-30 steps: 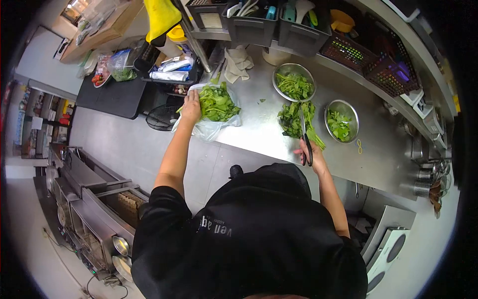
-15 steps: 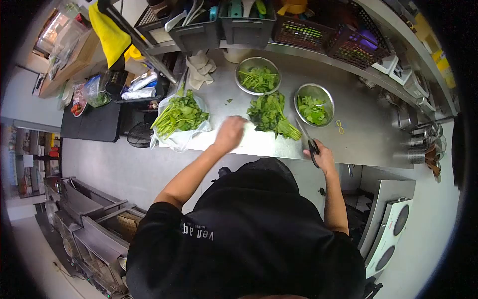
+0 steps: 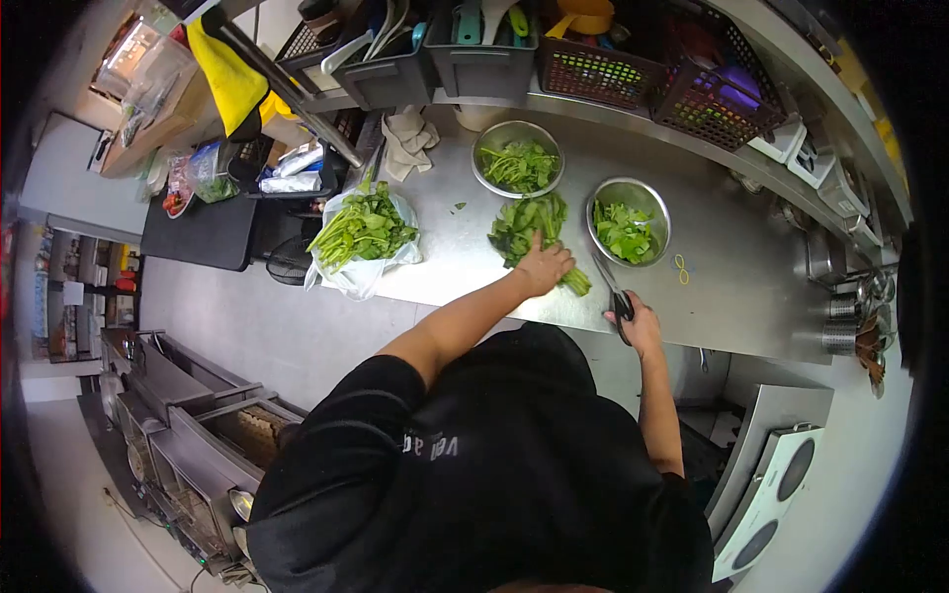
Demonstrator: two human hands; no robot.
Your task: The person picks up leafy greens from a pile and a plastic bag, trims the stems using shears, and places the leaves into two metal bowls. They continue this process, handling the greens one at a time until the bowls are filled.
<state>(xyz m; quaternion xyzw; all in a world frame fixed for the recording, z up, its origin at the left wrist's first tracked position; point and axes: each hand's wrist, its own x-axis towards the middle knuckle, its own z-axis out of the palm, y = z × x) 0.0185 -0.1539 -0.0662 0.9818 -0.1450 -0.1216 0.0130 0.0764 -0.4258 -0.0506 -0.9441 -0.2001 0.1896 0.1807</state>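
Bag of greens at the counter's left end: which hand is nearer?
Left. The left hand rests on the bunch of greens mid-counter, right of the bag of greens. The right hand holds scissors farther right.

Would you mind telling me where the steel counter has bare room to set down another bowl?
The widest bare patch of the counter lies right of the right-hand bowl, holding only a yellow rubber band. A narrower strip lies between the bag of greens and the loose bunch under the left hand. It is crowded around both bowls and the scissors.
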